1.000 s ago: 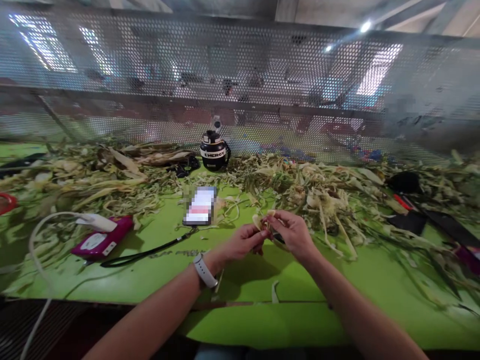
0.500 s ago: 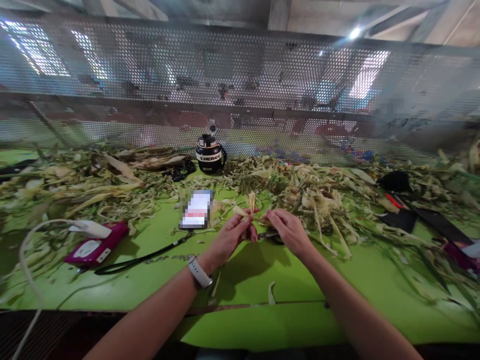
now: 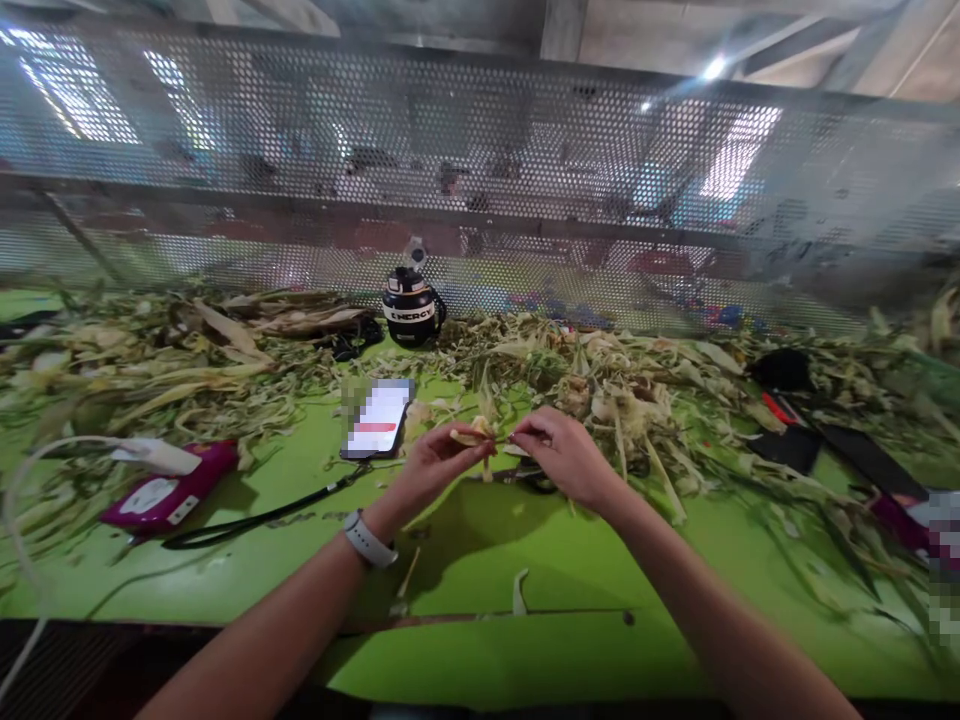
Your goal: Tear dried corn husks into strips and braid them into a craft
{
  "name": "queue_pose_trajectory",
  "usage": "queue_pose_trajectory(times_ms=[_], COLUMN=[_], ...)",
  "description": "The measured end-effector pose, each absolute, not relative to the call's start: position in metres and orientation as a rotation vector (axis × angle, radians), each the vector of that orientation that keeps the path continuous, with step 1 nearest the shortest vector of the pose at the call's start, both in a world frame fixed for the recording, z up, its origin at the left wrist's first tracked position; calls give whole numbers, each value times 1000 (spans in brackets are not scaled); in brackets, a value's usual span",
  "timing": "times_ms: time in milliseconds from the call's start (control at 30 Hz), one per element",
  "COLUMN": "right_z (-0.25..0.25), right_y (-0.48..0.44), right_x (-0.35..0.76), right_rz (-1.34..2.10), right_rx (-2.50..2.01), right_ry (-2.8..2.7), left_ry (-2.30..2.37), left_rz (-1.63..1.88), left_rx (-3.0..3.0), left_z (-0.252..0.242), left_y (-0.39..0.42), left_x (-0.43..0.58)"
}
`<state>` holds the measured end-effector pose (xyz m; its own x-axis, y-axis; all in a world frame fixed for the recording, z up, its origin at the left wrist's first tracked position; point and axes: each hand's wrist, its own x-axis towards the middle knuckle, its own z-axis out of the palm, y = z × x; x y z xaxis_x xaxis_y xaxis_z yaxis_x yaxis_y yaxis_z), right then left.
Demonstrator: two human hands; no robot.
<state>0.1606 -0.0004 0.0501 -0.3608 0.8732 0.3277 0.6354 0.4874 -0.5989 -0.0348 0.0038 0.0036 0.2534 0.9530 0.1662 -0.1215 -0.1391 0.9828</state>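
My left hand [image 3: 436,465], with a white watch [image 3: 369,540] on its wrist, pinches a small folded piece of pale corn husk [image 3: 474,437] between thumb and fingers. Close by on the right, the thumb and fingertips of my right hand [image 3: 564,458] are pressed together at the end of a thin strip by the husk; the strip is too fine to make out well. Under my right hand lies a dark-handled tool that looks like scissors [image 3: 538,482], partly hidden. Loose husk shreds [image 3: 619,395] are heaped just beyond both hands.
A phone [image 3: 379,420] with a black strap lies left of my hands. Farther left is a magenta power block [image 3: 169,490] with a white plug and cable. A black "ENERGY" jug [image 3: 410,312] stands before the perforated metal screen [image 3: 480,130]. More husks [image 3: 187,350] cover the green table's [image 3: 480,575] back.
The husk piece has been turned and now sits lower, folded at my left fingertips. My left fingers have straightened somewhat. The whole view has shifted slightly.
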Motion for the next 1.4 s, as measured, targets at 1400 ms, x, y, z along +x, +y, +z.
queue_pose_trajectory(times_ms=[1400], right_z=[8], right_y=[18], right_x=[187], right_rz=[607], right_rx=[-1247], right_ry=[-2080], left_ry=[940], left_rz=[1310], left_rx=[1483], left_z=[-6], left_y=[9], left_x=[-36])
